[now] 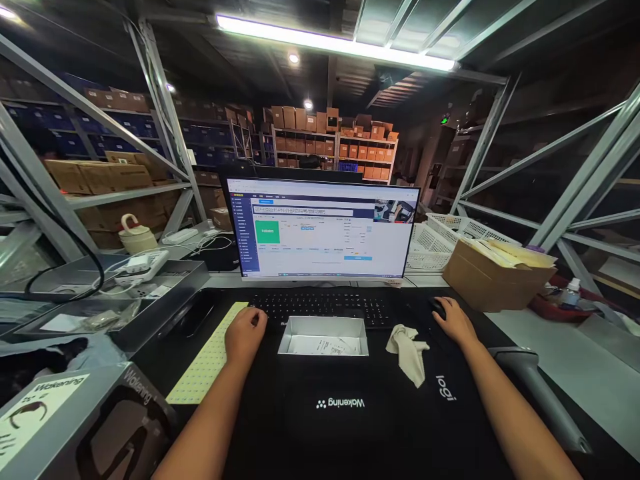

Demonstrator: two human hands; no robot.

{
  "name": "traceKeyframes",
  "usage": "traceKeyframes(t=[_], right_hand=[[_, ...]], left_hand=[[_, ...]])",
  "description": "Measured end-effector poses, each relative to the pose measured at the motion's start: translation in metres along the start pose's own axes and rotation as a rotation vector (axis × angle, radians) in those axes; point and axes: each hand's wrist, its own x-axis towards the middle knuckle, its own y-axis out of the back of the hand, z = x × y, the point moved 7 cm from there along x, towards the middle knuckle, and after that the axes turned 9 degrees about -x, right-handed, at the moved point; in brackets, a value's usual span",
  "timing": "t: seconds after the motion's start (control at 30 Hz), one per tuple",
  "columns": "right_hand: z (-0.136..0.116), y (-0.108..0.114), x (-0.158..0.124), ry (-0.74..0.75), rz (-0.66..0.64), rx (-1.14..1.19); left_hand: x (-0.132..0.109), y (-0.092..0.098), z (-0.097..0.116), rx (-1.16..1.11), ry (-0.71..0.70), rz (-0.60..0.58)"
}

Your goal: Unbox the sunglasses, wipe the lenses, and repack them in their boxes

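Observation:
My left hand [245,333] rests with its fingers curled at the left end of a black keyboard [325,308], beside a yellow dotted sheet [210,363]. Over at the right, my right hand [453,320] lies on top of a black mouse [438,307] and cups it. Between my hands, on the black desk mat [350,413], sits a small open grey box [323,335] with a printed slip inside. A crumpled beige cloth [407,350] lies just right of the box. A lit monitor [323,227] stands behind the keyboard.
A grey barcode scanner [535,387] lies on the right. A brown carton of paper [495,273] and white baskets [440,240] stand at back right. A dark tray with chargers and cables [130,280] and a Wakening box [75,420] are at left. Metal racks surround the desk.

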Motion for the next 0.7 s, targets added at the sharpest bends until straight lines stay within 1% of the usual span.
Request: traceKeyframes(t=[0.3, 0.5, 0.7], right_hand=[[0.001, 0.002, 0.001, -0.011, 0.002, 0.004], [-0.003, 0.009, 0.000, -0.015, 0.006, 0.003], [-0.003, 0.016, 0.000, -0.028, -0.036, -0.012]], left_hand=[[0.001, -0.001, 0.002, 0.011, -0.006, 0.005], [0.003, 0.000, 0.005, 0.013, -0.034, 0.029], [0.004, 0.002, 0.007, 0.008, -0.024, 0.056]])
